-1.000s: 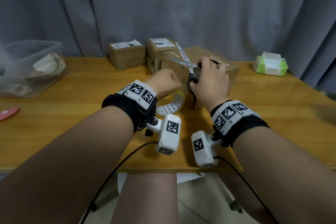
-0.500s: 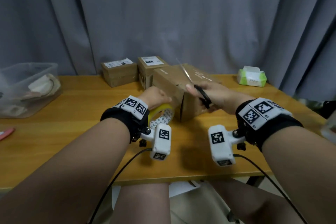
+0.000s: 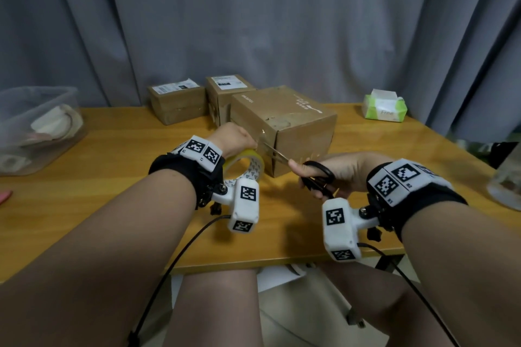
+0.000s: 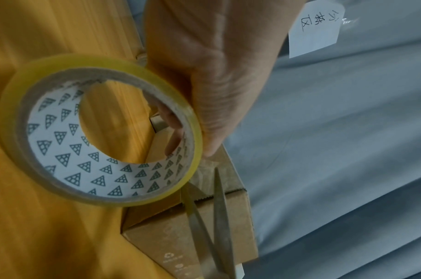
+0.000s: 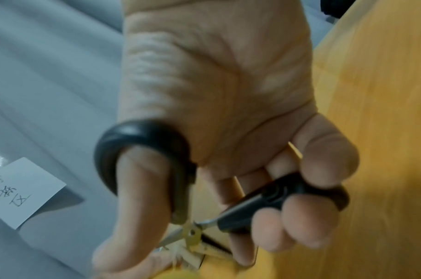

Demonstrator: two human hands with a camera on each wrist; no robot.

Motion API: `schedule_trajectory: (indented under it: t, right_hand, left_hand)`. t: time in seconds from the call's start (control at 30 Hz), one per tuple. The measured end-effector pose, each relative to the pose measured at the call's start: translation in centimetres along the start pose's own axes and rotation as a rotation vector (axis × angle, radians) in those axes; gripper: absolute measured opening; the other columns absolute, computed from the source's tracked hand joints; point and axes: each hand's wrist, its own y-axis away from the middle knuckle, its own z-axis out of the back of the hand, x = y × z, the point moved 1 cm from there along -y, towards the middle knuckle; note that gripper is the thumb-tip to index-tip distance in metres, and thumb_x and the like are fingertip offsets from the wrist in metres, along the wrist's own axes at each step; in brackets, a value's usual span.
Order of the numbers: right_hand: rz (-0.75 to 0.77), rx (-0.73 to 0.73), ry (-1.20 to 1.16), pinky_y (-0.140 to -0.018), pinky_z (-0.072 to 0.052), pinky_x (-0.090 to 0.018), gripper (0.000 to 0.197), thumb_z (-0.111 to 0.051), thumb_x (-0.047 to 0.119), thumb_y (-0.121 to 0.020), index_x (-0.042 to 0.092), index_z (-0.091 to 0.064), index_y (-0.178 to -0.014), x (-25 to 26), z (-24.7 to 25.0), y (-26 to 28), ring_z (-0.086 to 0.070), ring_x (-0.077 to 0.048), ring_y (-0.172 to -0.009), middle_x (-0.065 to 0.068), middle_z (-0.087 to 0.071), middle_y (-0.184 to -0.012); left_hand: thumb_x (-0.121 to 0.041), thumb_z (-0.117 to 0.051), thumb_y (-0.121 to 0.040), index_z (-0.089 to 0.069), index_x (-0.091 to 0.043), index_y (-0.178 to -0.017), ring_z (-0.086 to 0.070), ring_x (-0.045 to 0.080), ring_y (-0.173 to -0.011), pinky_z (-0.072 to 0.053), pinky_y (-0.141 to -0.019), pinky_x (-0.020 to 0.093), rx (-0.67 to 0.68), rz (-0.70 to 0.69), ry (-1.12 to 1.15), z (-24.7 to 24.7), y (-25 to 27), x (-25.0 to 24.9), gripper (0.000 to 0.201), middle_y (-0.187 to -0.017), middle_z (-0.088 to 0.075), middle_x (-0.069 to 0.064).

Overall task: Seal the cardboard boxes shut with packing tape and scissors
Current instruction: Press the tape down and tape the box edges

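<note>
Item: large brown cardboard box (image 3: pixel 284 124), closed, standing near the middle of the wooden table (image 3: pixel 112 177), one corner turned toward the person. A strip of clear tape lies along its near left edge.

Item: roll of clear yellowish packing tape on a white core printed with small triangles (image 4: pixel 97 136), held on edge just beside the box's left face, above the tabletop. The left hand (image 3: pixel 234 139) grips it, with at least one finger hooked through the core and the thumb pressed on the outer rim. A short length of tape runs from the roll to the box edge.

Item: pair of black-handled steel scissors (image 3: pixel 313 175), in the right hand (image 3: pixel 346 172). Thumb through one loop, fingers curled round the other. The blades stand parted, pointing left, their tips at the stretch of tape between roll and box.

Item: two smaller brown cardboard boxes with white shipping labels (image 3: pixel 177 103), side by side behind the large box, near the grey curtain (image 3: pixel 253 22).

Item: green-and-white tissue pack (image 3: pixel 384 107), at the far right of the table.

Item: clear plastic storage bin (image 3: pixel 39 127) holding pale, indistinct items, at the left edge.

Item: small pink object (image 3: pixel 5 196), at the far left table edge, partly cut off; kind not discernible.
</note>
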Motion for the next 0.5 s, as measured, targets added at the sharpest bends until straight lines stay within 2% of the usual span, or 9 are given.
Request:
schedule_trajectory:
  t: [0.13,0.3,0.43,0.5]
  right_hand:
    - [0.044,-0.056,-0.006,-0.055,-0.047,-0.022,0.066,-0.050,0.073,-0.074,0.014,-0.057,-0.100,1.2,-1.3,-0.9,-0.054,-0.011,-0.052,0.002,-0.055,-0.061]
    - [0.126,-0.169,-0.017,-0.050,-0.045,-0.019,0.063,-0.049,0.070,-0.080,0.011,-0.059,-0.098,2.0,-2.5,-1.9,-0.055,-0.011,-0.050,0.000,-0.056,-0.061]
    - [0.190,-0.286,-0.022,-0.036,-0.032,-0.015,0.060,-0.062,0.062,-0.079,0.004,-0.061,-0.093,2.0,-2.4,-2.6,-0.051,-0.010,-0.035,0.001,-0.054,-0.044]
    - [0.217,-0.327,-0.004,-0.034,-0.031,-0.014,0.062,-0.066,0.058,-0.078,-0.001,-0.063,-0.097,1.8,-2.4,-2.9,-0.049,-0.010,-0.032,0.000,-0.054,-0.041]
  left_hand:
    - [-0.020,-0.068,-0.084,-0.072,-0.006,-0.098,-0.064,0.025,-0.097,-0.049,-0.096,0.040,0.002,0.013,0.004,0.1,-0.1,0.0,0.020,-0.095,-0.069,0.009]
    - [-0.020,-0.068,-0.084,-0.072,-0.004,-0.096,-0.065,0.027,-0.093,-0.051,-0.093,0.041,0.018,0.021,0.018,0.3,-0.2,0.1,0.020,-0.092,-0.070,0.012]
    - [-0.016,-0.066,-0.085,-0.070,0.004,-0.095,-0.066,0.029,-0.091,-0.052,-0.091,0.041,0.015,0.023,0.006,0.3,-0.2,0.0,0.023,-0.093,-0.070,0.018]
    - [-0.016,-0.064,-0.086,-0.068,0.004,-0.096,-0.061,0.025,-0.081,-0.051,-0.088,0.040,0.031,0.019,-0.021,0.5,-0.1,-0.1,0.023,-0.085,-0.065,0.016]
